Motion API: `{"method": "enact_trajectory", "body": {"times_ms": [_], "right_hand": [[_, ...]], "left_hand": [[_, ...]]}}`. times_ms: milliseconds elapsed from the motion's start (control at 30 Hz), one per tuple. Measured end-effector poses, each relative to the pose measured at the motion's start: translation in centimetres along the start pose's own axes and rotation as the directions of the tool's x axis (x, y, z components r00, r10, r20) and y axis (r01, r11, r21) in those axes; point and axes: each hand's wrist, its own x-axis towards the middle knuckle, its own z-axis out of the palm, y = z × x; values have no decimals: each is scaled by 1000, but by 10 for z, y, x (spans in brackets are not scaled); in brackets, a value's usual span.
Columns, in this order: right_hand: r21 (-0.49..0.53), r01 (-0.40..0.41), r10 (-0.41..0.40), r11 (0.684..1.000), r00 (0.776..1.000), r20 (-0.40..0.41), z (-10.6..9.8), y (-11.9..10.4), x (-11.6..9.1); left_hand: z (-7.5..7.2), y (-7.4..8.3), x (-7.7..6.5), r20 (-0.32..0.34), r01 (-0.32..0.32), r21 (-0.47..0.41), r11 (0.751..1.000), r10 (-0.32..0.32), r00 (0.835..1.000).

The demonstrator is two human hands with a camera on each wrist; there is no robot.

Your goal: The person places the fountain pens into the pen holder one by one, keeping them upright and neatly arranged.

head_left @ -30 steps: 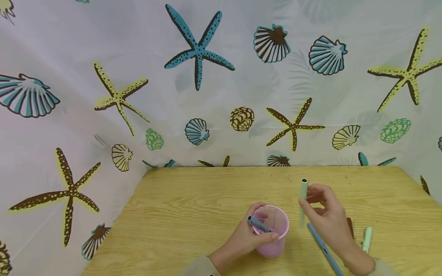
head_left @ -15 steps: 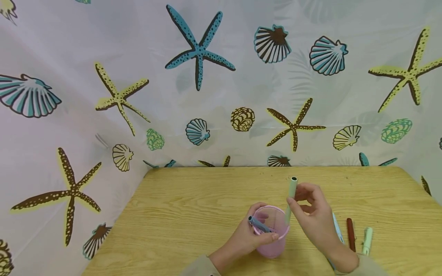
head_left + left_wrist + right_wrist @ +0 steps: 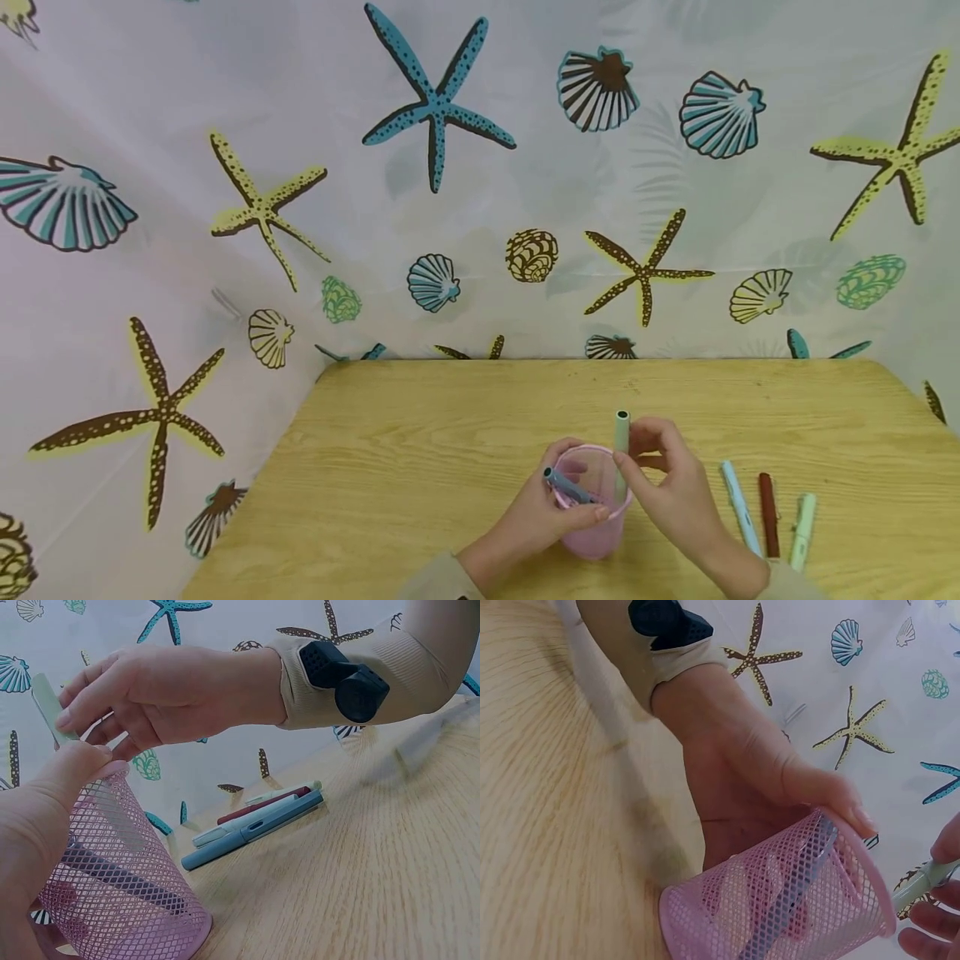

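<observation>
My left hand (image 3: pixel 528 517) grips a pink mesh pen cup (image 3: pixel 596 546), with the thumb over its near rim. A dark blue pen (image 3: pixel 568 486) leans inside the cup; through the mesh in the left wrist view its lower part slants to the base. Between thumb and fingers my right hand (image 3: pixel 675 492) pinches a pale green pen (image 3: pixel 622 437), held nearly upright at the right rim. The lower end of this pen is inside the cup, showing faintly through the mesh in the left wrist view.
Right of the cup lie a light blue pen (image 3: pixel 739 504), a dark red pen (image 3: pixel 768 515) and another pale green pen (image 3: pixel 802 529). A blue pen (image 3: pixel 247 831) beside them is hidden from the head view. A patterned curtain (image 3: pixel 480 183) borders the wooden table (image 3: pixel 420 433).
My right hand has moved left with the pale green pen, then lowered its bottom end into the cup. The pens on the right have come into fuller view. The left hand keeps its hold.
</observation>
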Motion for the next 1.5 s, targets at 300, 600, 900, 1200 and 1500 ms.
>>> {"method": "enact_trajectory", "body": {"times_ms": [300, 600, 900, 1200, 1500], "right_hand": [[-75, -67, 71, 995, 996, 62, -1, 17, -12], [-118, -98, 109, 988, 990, 92, -2, 21, -16], [-153, -97, 110, 983, 990, 82, -9, 24, -17], [-174, -114, 129, 978, 989, 76, -19, 27, -21], [-210, -130, 150, 969, 985, 83, -34, 32, -27]], "left_hand": [[4, 3, -2, -18, 30, 1, 1000, -30, 999], [5, 1, -1, -4, -2, -13, 1000, 2, 1000], [5, 0, 2, 0, -24, -15, 1000, 24, 1000], [4, 1, 3, -21, -66, 3, 998, 66, 998], [3, 1, 4, -14, -39, 18, 999, 39, 999]]}}
